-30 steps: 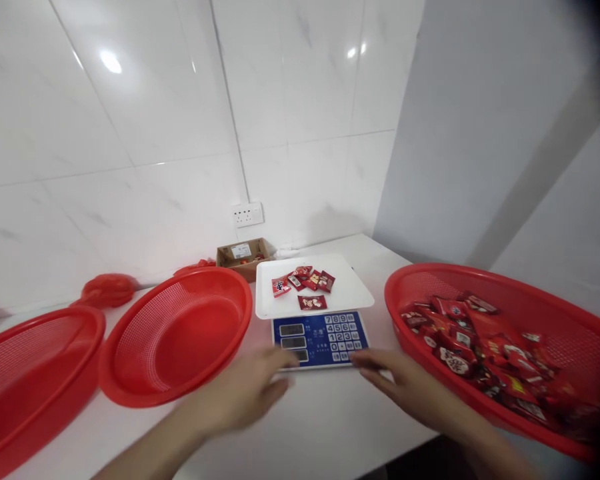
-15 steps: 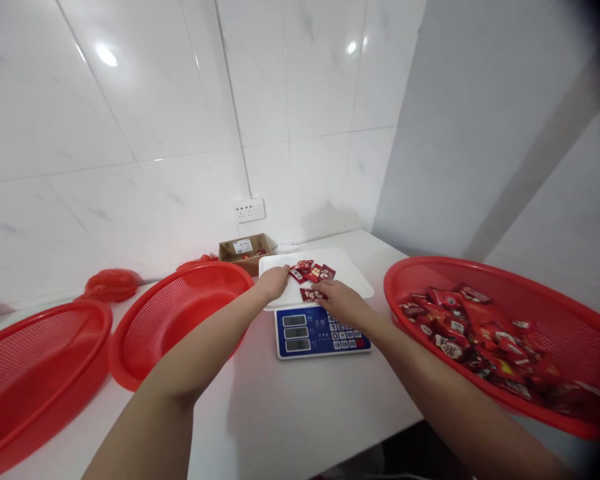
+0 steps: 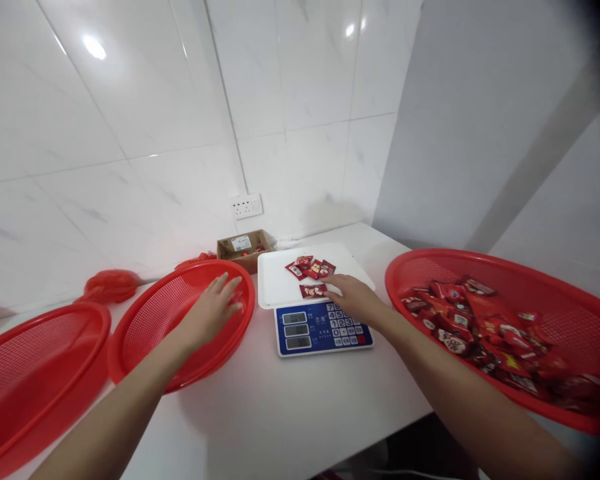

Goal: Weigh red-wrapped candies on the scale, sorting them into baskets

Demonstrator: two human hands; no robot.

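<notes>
Several small red snack packets (image 3: 310, 268) lie in a loose cluster on the white tray (image 3: 275, 293) of a digital weighing scale (image 3: 325, 327). One dark red packet (image 3: 312, 291) lies apart, nearer the tray's front edge. My right hand (image 3: 353, 297) reaches over the tray's right side, fingers stretched out, its tips close to that packet's right end; whether they touch it I cannot tell. Above the middle red plastic basket (image 3: 150, 360), my left hand (image 3: 213, 310) hangs with its fingers spread and nothing in it.
A large red basket (image 3: 430, 259) at the right holds many red packets. Another red basket (image 3: 93, 310) stands at far left. Behind are a red plastic bag (image 3: 111, 285) and a cardboard box (image 3: 240, 250) against the tiled wall. The table's front edge runs below the scale.
My left hand has left the packets on the tray and moved left over the middle basket, its fingers spreading. My right hand has shifted slightly right, its fingers extended beside the separate packet.
</notes>
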